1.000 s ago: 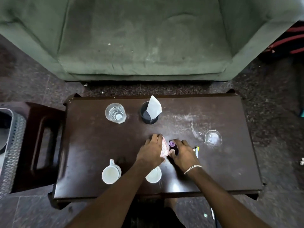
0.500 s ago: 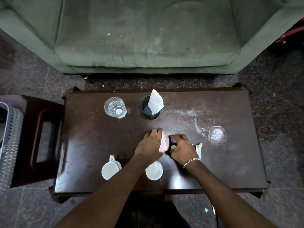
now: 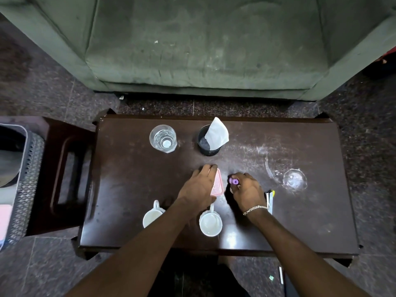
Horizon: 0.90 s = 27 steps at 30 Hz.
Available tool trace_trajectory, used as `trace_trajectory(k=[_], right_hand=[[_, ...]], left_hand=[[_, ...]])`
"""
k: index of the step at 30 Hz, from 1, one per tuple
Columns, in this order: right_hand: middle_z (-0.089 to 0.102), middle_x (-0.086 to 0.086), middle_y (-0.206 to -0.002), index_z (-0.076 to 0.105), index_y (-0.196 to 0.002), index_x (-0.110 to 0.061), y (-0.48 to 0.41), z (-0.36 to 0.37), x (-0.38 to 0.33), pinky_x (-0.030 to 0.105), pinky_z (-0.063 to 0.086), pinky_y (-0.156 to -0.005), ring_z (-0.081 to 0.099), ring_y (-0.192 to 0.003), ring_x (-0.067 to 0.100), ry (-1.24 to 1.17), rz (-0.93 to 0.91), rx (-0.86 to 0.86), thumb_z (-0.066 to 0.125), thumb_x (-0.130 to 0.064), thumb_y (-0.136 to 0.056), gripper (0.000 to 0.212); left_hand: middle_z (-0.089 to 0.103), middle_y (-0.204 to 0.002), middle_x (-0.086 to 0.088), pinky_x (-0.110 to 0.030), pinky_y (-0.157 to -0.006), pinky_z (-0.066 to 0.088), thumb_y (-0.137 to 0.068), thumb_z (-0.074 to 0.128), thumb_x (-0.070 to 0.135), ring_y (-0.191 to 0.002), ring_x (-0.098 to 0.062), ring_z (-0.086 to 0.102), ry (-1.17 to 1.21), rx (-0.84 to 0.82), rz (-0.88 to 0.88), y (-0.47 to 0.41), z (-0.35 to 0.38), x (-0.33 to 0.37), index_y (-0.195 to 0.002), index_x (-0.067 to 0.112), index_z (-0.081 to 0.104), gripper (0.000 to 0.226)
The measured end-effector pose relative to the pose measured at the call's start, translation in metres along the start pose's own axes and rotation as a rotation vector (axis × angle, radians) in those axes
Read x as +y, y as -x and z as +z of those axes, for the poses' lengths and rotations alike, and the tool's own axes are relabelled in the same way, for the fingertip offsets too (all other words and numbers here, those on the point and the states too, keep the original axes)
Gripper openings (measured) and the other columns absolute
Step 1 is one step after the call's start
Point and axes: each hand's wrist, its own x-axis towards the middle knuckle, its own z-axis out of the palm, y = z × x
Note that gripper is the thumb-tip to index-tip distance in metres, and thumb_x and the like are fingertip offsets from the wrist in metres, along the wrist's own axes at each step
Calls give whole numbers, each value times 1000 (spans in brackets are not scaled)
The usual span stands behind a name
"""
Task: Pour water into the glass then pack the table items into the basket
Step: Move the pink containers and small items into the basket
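Note:
On the dark wooden table (image 3: 132,189), my left hand (image 3: 200,184) grips a pink flat item (image 3: 216,185) stood on its edge. My right hand (image 3: 248,190) is closed around a small dark bottle with a purple cap (image 3: 233,181). A clear glass with water (image 3: 163,138) stands at the back left. Beside it is a black cup (image 3: 206,144) holding a white napkin (image 3: 216,133). Two white mugs (image 3: 152,215) (image 3: 211,222) sit near the front edge. A clear wine glass (image 3: 294,179) lies on its side at the right. The grey basket (image 3: 25,174) is at the far left.
A dark wooden stool (image 3: 64,174) stands between the basket and the table. A green sofa (image 3: 203,50) faces the table's far edge. A pen-like item (image 3: 270,199) lies just right of my right wrist.
Both hands stay on their items and have shifted slightly apart; the purple cap now shows more clearly. The camera has tilted, so the table sits lower in view.

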Motion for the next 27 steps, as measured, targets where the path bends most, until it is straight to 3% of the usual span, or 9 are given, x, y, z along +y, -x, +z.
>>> trace_trajectory(k=[3, 7, 11, 16, 22, 24, 27], right_hand=[[73, 7, -106, 73, -106, -21, 2, -7, -18, 39, 53, -87, 67, -97, 32, -114, 6, 13, 64, -11, -87, 24], [75, -13, -78, 73, -92, -27, 7, -14, -55, 27, 53, -81, 69, -81, 10, -309, -1, 16, 64, -10, -84, 21], [76, -16, -75, 77, -92, -27, 11, -12, -109, 29, 56, -80, 68, -71, 0, -446, -76, -16, 71, -12, -84, 18], [75, -14, -75, 74, -89, -39, 24, 7, -195, 42, 62, -78, 71, -67, 12, -559, -171, -101, 74, -10, -84, 29], [75, 2, -76, 77, -93, -27, 56, 53, -309, 52, 60, -76, 72, -67, 24, -638, -293, -258, 73, -6, -83, 24], [74, 2, -76, 77, -91, -29, 69, 73, -346, 49, 61, -74, 71, -65, 21, -645, -328, -302, 73, -6, -82, 24], [73, -5, -74, 76, -90, -28, 88, 103, -395, 35, 58, -66, 70, -61, 15, -616, -388, -354, 74, -12, -79, 19]], left_hand=[[35, -156, -8, -35, -115, 37, -81, 82, 34, -130, -28, 46, 4, 30, 19, 12, -13, -16, -161, 8, 21, 105], [36, -159, -6, -34, -117, 35, -76, 84, 26, -136, -28, 46, 54, 83, 1, 37, -44, -47, -161, 11, 24, 105], [34, -162, -3, -37, -116, 39, -71, 86, 19, -139, -30, 46, 104, 146, -40, 81, -83, -87, -160, 15, 27, 106], [30, -164, 2, -34, -115, 38, -70, 88, 19, -142, -27, 43, 111, 255, -122, 155, -130, -146, -159, 22, 27, 108], [32, -158, -2, -25, -98, 43, -72, 85, 14, -135, -26, 50, 114, 354, -267, 269, -178, -222, -156, 22, 34, 99], [33, -158, -1, -27, -93, 47, -73, 87, 16, -129, -27, 55, 96, 355, -346, 310, -187, -248, -156, 23, 35, 98], [34, -158, -1, -35, -99, 51, -72, 89, 14, -129, -29, 58, 103, 328, -453, 363, -193, -288, -156, 22, 36, 100]])
